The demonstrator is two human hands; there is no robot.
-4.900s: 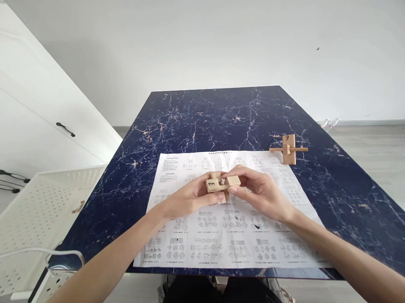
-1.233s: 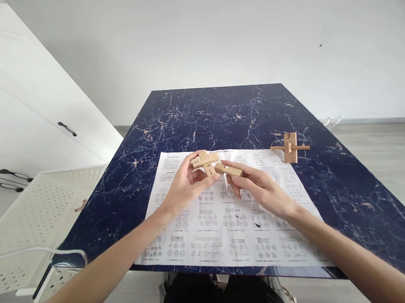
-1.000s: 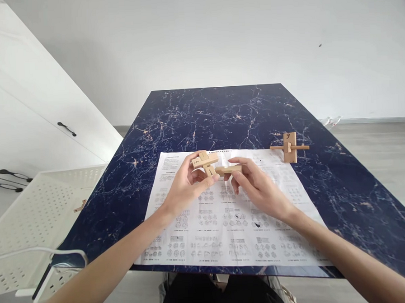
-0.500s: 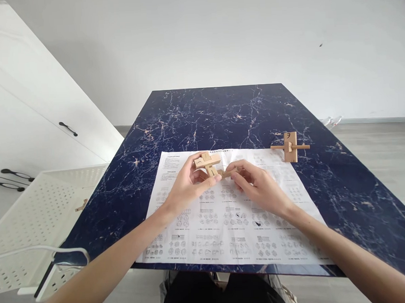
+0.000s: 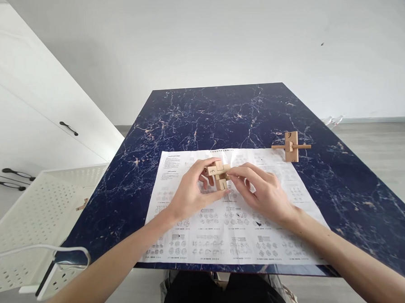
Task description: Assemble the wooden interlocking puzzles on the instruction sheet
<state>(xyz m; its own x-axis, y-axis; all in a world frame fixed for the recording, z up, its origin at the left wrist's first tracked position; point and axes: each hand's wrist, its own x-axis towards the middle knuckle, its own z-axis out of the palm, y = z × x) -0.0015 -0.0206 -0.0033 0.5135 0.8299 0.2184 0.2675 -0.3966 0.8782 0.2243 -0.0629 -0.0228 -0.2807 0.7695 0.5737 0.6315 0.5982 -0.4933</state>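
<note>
In the head view, my left hand [image 5: 193,188] holds a wooden burr puzzle [image 5: 220,172] between thumb and fingers above the printed sheet. Its light wooden bars cross each other and some carry handwritten marks. My right hand [image 5: 263,186] is pinched at the puzzle's right side, on the end of a wooden puzzle piece [image 5: 227,176] whose rest is hidden inside the puzzle and behind my fingers. Under both hands lies the white instruction sheet [image 5: 207,244], covered with small diagrams.
To the right, a wooden block with a crossing rod [image 5: 291,153] rests at the sheet's upper right corner on the dark blue marbled table [image 5: 217,119]. A white perforated basket [image 5: 38,205] stands left of the table, with a small wooden piece [image 5: 82,204] in it. White cabinets [image 5: 34,110] are farther left.
The puzzle in my left hand has moved right and turned. My right hand's piece, earlier visible beside it, now sits mostly within the puzzle, with my fingers against its side.
</note>
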